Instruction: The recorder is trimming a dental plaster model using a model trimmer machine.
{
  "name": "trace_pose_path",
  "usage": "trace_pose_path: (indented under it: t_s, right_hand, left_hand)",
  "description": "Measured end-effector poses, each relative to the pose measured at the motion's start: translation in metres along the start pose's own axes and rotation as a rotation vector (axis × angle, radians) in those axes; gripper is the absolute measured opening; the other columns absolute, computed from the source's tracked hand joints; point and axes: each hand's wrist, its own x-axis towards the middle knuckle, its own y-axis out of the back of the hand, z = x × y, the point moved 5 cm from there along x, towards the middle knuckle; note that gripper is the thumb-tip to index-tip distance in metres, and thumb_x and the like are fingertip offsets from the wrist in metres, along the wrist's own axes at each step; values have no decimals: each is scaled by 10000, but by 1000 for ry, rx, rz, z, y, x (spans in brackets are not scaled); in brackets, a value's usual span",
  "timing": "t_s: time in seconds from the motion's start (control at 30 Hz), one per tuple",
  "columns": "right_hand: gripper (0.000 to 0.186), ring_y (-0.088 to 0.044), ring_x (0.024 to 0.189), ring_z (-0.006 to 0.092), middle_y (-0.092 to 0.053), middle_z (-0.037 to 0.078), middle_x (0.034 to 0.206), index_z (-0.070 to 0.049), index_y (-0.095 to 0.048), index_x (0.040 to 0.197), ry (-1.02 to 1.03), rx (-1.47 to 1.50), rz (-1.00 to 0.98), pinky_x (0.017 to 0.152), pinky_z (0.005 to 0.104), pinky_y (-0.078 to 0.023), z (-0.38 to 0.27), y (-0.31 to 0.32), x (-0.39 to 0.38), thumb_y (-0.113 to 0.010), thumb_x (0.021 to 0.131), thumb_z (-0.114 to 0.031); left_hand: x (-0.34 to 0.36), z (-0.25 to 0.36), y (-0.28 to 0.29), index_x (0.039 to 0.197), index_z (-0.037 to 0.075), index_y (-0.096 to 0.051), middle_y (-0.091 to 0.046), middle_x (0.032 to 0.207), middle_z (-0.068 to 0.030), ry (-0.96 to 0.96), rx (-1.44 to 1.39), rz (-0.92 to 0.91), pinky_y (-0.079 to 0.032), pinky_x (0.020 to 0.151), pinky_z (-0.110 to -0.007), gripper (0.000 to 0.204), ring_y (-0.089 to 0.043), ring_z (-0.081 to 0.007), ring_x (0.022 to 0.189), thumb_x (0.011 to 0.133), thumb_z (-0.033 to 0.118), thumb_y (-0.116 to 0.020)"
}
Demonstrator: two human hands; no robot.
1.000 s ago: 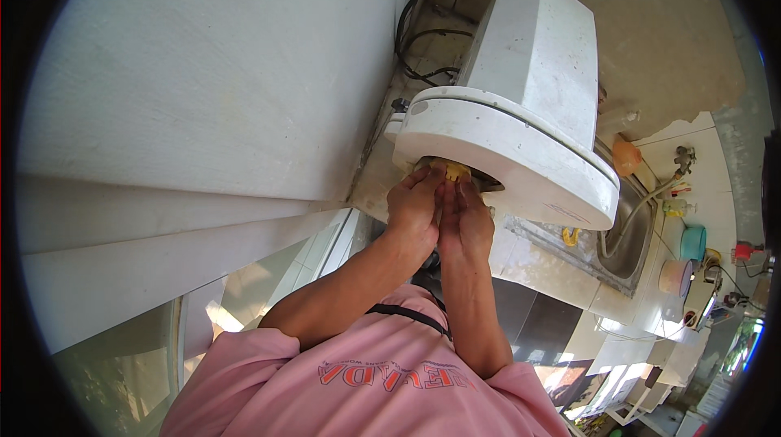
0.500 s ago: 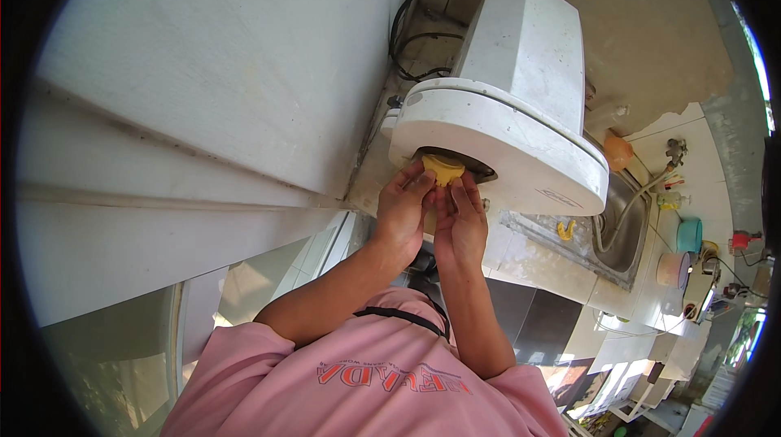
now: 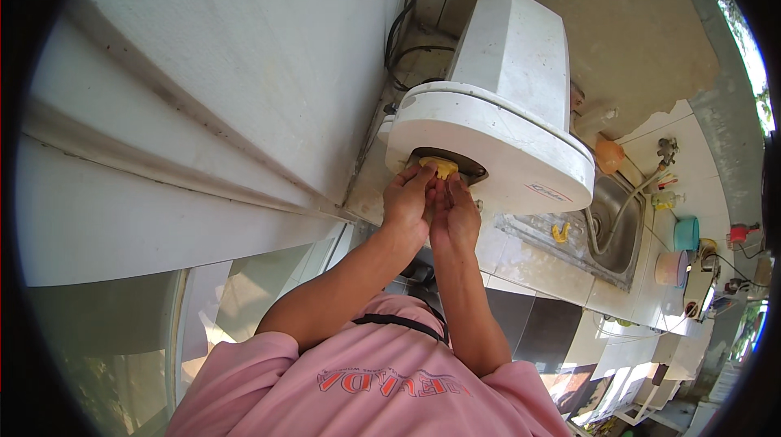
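Observation:
At the dark oval opening in the front of a white machine (image 3: pixel 488 124) with an angular, tapering top, both my hands are pinched on a soft-looking yellow piece (image 3: pixel 441 165). My left hand (image 3: pixel 404 201) grips its left part with thumb and fingers. Close beside it, my right hand (image 3: pixel 455 213) has its fingertips on the lower right part. The piece sits at the opening's mouth, and its inner edge lies in shadow. My fingers hide much of its lower side. I cannot tell exactly what the yellow piece is.
A large white panel (image 3: pixel 203 104) rises on the left. To the right, a steel sink (image 3: pixel 622 230) holds a hose, with another yellow piece (image 3: pixel 561 232) on its drainboard. A teal container (image 3: pixel 687 234) and a pale tub (image 3: pixel 672 269) stand beyond. Black cables (image 3: pixel 394 43) run behind the machine.
Both hands have edged further into the opening, and less of the yellow piece shows. My view has shifted slightly, so the machine and sink appear a little further left.

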Motion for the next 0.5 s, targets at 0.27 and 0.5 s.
trace_pose_path:
  t_s: [0.27,0.5]
  right_hand:
    - [150,-588,908,178,-579,84,995,9,-544,1025,-58,18,75,822,255,-498,-2,-2,4,-584,891,-44]
    - [203,-578,926,211,-569,128,1027,59,-531,1068,-80,-36,102,816,280,-497,-3,-4,6,-568,892,-37]
  left_hand:
    - [2,2,-4,939,124,-609,-574,838,33,-19,62,48,-436,681,-195,131,-533,-60,755,830,147,-679]
    - [1,6,-7,941,52,-595,-578,779,-1,-28,39,75,-427,569,-207,134,-528,-75,644,844,114,-663]
